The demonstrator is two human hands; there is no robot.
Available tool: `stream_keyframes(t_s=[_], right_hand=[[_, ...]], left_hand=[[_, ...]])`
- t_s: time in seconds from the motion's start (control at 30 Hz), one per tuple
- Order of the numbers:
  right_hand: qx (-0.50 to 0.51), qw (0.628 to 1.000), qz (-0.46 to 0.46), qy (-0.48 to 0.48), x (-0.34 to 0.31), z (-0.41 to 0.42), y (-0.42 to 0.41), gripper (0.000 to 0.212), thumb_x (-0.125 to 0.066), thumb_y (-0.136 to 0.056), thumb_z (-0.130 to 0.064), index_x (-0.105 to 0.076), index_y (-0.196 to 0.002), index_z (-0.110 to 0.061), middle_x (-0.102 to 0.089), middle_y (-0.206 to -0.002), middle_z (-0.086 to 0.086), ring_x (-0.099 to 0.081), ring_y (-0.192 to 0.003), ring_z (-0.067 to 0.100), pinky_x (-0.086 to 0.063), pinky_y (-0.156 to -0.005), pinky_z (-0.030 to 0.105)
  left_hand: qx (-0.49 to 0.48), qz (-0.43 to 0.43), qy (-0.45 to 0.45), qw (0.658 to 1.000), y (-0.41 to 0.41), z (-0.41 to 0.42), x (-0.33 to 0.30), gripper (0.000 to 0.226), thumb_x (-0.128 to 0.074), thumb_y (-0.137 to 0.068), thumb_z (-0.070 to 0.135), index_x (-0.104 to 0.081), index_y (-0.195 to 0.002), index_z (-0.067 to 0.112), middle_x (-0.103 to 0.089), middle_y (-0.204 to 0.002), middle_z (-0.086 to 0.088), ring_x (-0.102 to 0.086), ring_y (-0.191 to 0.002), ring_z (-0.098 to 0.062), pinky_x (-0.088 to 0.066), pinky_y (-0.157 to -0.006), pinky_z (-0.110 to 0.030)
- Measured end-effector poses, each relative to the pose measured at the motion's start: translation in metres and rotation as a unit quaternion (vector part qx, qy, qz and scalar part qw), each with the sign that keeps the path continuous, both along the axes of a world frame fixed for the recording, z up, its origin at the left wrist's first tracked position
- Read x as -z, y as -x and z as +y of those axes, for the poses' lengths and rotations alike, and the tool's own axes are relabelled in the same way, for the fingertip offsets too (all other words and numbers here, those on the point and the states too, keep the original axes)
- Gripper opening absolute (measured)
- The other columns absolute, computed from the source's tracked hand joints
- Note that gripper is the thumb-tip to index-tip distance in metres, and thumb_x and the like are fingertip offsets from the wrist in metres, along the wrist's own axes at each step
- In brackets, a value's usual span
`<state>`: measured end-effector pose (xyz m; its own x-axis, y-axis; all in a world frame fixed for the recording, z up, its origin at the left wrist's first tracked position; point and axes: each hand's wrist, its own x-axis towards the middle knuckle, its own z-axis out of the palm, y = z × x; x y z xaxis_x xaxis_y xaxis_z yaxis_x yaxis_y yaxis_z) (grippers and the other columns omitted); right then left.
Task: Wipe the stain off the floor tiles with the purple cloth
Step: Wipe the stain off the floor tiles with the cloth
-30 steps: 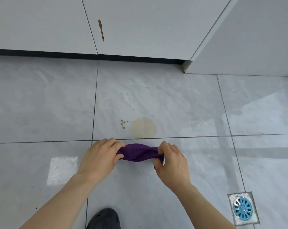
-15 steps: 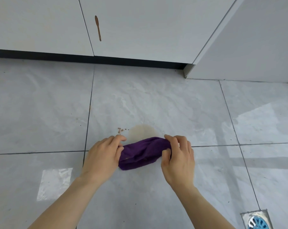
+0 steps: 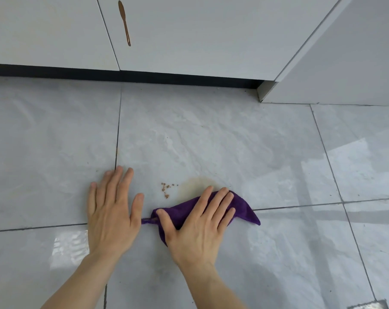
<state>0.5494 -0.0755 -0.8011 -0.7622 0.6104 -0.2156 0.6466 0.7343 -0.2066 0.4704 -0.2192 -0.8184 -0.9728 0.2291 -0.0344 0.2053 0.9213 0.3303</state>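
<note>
While I lean over the glossy grey floor tiles (image 3: 211, 139), my left hand (image 3: 113, 210) lies flat on the far left of what matters, palm down, fingers spread and straight, holding nothing; its fingertips reach the dark grout line that runs away from me. Just right of its thumb, a thin purple loop sticks out from the purple cloth (image 3: 245, 208), almost touching that hand. A little farther off sits a small scatter of brown crumbs (image 3: 165, 189), gritty and dry-looking. Next comes the stain (image 3: 195, 184), a pale tan, roundish smear with soft edges, lying on the tile just beyond the crosswise grout line. My right hand (image 3: 202, 221) presses flat on the cloth, fingers extended rather than curled, pinning it to the floor. Bunched into a rough, pointed wedge with a fuzzy, towel-like nap, the cloth has its near edge covering the lower rim of the stain while its right corner tapers out past my little finger. Marbled with white veins, the tiles catch bright window glare. Beyond them stand smooth white cabinet doors (image 3: 189, 30) above a black kickboard (image 3: 144, 75), with a long brown drip (image 3: 125, 23) running down one door.
</note>
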Motion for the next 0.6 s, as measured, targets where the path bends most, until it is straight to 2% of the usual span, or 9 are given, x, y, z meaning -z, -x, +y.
stream_keyframes(t_s=[0.1,0.3,0.6], right_hand=[[-0.012,1.000,0.013,-0.025,0.014,0.003,0.004,0.121,-0.034,-0.083,-0.089,-0.014,-0.159,0.001,-0.003,-0.168,0.030,0.005,-0.157,0.043,-0.013,-0.124,0.062],[-0.073,0.994,0.063,-0.049,0.030,0.028,0.018,0.105,-0.036,-0.093,-0.077,-0.012,-0.160,0.000,-0.005,-0.169,0.024,0.003,-0.158,0.037,-0.012,-0.127,0.057],[-0.124,0.983,0.134,0.000,0.038,0.059,0.060,0.077,-0.040,-0.101,-0.046,-0.019,-0.158,0.002,-0.013,-0.170,0.019,-0.004,-0.159,0.031,-0.014,-0.128,0.053]], left_hand=[[-0.011,-0.006,0.023,1.000,0.007,-0.003,0.011,0.066,-0.028,-0.099,0.046,-0.025,-0.158,0.017,-0.027,-0.167,-0.009,-0.018,-0.156,-0.026,-0.011,-0.127,-0.052],[0.000,-0.003,0.050,0.999,0.009,-0.004,0.016,0.069,-0.029,-0.098,0.048,-0.023,-0.158,0.014,-0.024,-0.167,-0.010,-0.015,-0.156,-0.027,-0.013,-0.127,-0.052],[0.007,-0.013,0.058,0.998,0.012,-0.004,0.014,0.072,-0.025,-0.098,0.053,-0.023,-0.159,0.014,-0.023,-0.168,-0.010,-0.012,-0.157,-0.026,-0.013,-0.126,-0.054]])
